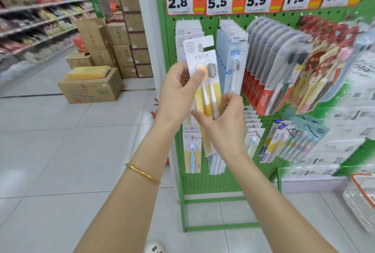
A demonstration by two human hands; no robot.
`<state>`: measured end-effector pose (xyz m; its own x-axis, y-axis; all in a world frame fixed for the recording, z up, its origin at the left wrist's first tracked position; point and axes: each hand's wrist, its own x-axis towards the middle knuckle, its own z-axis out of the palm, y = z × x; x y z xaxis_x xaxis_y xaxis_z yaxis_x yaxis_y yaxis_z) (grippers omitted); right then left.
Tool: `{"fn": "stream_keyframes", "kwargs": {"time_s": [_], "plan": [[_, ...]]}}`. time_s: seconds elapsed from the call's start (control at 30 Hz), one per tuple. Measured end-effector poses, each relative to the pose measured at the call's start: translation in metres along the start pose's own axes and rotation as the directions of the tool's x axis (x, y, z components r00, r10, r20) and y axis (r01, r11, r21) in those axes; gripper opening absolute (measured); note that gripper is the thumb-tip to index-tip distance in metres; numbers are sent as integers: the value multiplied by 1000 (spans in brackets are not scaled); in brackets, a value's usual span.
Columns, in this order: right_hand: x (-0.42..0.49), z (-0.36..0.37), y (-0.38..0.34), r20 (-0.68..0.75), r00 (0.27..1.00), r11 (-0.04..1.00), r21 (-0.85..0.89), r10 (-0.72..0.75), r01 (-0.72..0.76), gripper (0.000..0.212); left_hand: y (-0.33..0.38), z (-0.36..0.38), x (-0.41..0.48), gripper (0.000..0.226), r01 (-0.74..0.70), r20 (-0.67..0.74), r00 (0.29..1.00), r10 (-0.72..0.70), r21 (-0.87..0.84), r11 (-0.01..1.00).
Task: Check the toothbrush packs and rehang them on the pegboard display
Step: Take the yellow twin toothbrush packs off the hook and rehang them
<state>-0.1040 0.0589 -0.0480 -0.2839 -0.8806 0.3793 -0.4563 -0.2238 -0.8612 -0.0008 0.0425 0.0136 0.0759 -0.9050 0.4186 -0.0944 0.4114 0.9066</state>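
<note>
I hold a white and yellow two-brush toothbrush pack (205,82) upright in front of the green pegboard (269,21). My left hand (178,88) grips its upper left edge, thumb pressed on the brush heads. My right hand (225,118) pinches its lower part from the right. The pack's hook tab is free of any peg. Behind it hangs a row of matching white packs (187,29). To the right hang blue packs (233,49), grey and red Colgate packs (269,66) and red packs (328,53).
Price tags (218,1) line the top of the board. More packs (191,151) hang on the lower pegs. Cardboard boxes (91,88) stand on the tiled floor at left, beside stocked shelves (30,19). A white basket (361,198) sits at the right edge.
</note>
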Motion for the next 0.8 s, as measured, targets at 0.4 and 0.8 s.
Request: {"fn": "stream_keyframes", "kwargs": {"time_s": [0.4,0.8], "plan": [[16,30,-11,-77,997,992,-121,-27,18,73,-5,-11,25,13,-25,-101,995,21,-36,999],[36,51,-10,-32,999,989,-143,-30,25,67,-17,-16,42,19,-13,-164,985,50,224,975]]}}
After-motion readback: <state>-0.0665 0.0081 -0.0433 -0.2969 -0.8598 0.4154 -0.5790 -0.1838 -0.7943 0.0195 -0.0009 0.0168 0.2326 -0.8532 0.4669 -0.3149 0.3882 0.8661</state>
